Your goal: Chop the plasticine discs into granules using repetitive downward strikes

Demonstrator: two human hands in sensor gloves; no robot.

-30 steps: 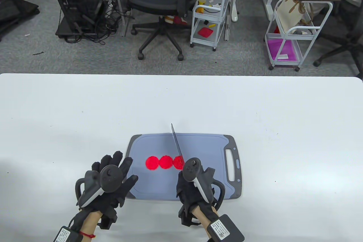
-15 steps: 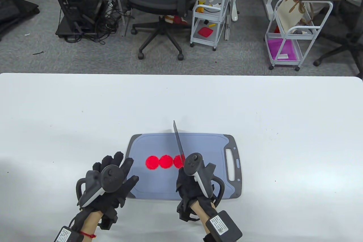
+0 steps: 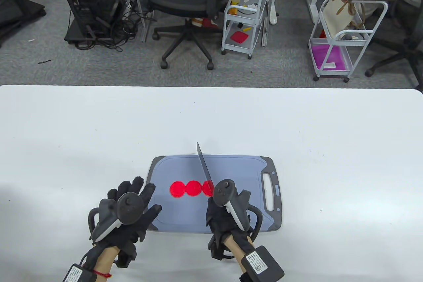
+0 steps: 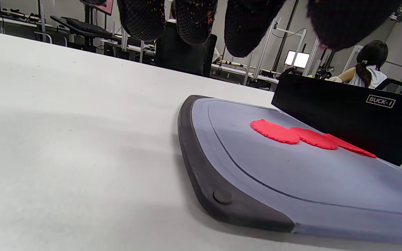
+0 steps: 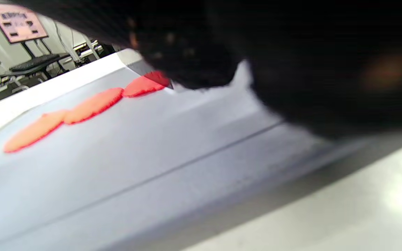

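Observation:
Three flat red plasticine discs lie in a touching row on a grey cutting board. They also show in the left wrist view and the right wrist view. My right hand grips the handle of a black cleaver, whose blade stands over the rightmost disc, edge down at it. My left hand rests flat with fingers spread at the board's left edge, holding nothing.
The board lies near the front of a white table and has a handle slot at its right end. Office chairs and white carts stand on the floor beyond the table's far edge.
The cleaver tip rose slightly, then came back down and swung a little left over the rightmost disc. The left hand has stayed put.

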